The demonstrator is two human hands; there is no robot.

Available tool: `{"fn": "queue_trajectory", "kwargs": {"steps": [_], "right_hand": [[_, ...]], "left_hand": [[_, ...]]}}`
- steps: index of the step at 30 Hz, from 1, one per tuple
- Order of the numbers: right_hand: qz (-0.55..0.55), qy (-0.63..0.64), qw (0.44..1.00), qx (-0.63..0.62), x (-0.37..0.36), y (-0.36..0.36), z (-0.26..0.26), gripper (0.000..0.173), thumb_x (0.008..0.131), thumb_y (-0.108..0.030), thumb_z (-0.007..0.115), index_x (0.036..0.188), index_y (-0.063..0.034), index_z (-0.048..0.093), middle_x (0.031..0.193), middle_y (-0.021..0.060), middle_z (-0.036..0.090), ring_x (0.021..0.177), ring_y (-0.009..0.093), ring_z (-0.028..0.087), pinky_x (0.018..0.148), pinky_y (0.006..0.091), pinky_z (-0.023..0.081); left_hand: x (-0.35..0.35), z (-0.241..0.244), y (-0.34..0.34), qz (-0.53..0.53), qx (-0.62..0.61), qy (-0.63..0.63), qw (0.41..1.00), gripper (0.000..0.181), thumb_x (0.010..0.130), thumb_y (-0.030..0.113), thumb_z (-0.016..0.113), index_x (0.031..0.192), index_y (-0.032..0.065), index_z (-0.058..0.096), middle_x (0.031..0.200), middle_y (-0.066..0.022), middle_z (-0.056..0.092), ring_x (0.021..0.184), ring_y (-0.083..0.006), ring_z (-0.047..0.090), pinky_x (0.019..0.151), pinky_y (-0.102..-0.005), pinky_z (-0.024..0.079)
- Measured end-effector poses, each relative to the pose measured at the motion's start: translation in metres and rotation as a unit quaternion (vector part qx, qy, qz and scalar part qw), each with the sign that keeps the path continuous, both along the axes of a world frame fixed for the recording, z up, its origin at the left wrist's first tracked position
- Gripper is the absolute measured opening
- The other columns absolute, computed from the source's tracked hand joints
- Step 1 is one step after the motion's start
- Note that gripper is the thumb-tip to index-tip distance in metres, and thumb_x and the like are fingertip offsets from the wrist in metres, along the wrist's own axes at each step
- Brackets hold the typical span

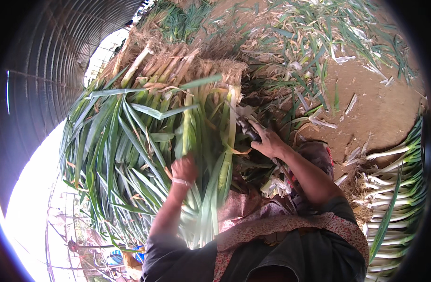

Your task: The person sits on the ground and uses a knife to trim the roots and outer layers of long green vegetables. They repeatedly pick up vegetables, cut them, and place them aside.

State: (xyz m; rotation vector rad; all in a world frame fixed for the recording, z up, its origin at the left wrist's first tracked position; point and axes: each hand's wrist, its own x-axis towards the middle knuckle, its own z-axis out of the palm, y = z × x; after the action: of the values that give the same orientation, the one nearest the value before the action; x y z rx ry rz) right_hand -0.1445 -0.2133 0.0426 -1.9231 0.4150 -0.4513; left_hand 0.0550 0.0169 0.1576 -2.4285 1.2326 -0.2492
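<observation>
A large heap of long green onions [106,123], leek-like, lies before me, with roots toward the top and leaves hanging down. My left hand [184,168] is closed in a fist at the leaves of one green onion [189,132]; blur softens the grip. In my right hand [269,141] is a dark, narrow hand tool [248,129], its exact kind unclear. A thin dark hose or rod [287,173] runs back from it under my forearm. Beside the tool's tip, a paler green onion [232,116] shows its whitish stem.
Peeled white-stemmed green onions [391,204] lie in a row at the right. Stripped leaves and skins [317,31] litter the earth floor [374,102]. Pale peelings [274,186] sit near my lap. A ribbed dark tunnel cover [43,63] curves along the left, above wire mesh [66,222].
</observation>
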Motion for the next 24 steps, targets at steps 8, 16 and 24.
{"fn": "queue_trajectory", "kwargs": {"steps": [8,16,24], "right_hand": [[0.026,0.03,0.999,-0.013,0.006,0.031,0.017,0.072,0.073,-0.017,0.059,0.137,-0.0126,0.026,0.086,0.0218,0.061,0.074,0.035,0.062,0.068,0.0398,0.05],[0.124,0.032,0.992,-0.021,0.01,0.058,0.048,0.073,0.072,-0.019,0.06,0.137,-0.0052,0.028,0.092,0.0243,0.058,0.08,0.038,0.058,0.075,0.0433,0.045],[0.044,0.018,0.997,-0.06,0.075,0.044,0.044,0.072,0.073,-0.024,0.059,0.135,-0.003,0.029,0.093,0.024,0.06,0.081,0.04,0.059,0.074,0.0449,0.047]], "left_hand": [[-0.085,-0.016,0.024,0.049,-0.005,0.092,0.995,0.026,0.076,0.019,0.055,0.098,0.0079,0.047,0.08,-0.0158,0.059,0.06,-0.0329,0.061,0.049,-0.044,0.048],[0.017,-0.027,-0.055,0.017,-0.263,-0.043,0.964,0.048,0.072,0.044,0.064,0.098,0.0038,0.057,0.09,-0.0179,0.06,0.093,-0.0332,0.056,0.082,-0.0403,0.043],[0.053,-0.05,-0.079,0.143,-0.184,0.046,0.971,0.061,0.062,0.047,0.066,0.106,0.0061,0.057,0.093,-0.0201,0.063,0.09,-0.0371,0.058,0.08,-0.0463,0.044]]}}
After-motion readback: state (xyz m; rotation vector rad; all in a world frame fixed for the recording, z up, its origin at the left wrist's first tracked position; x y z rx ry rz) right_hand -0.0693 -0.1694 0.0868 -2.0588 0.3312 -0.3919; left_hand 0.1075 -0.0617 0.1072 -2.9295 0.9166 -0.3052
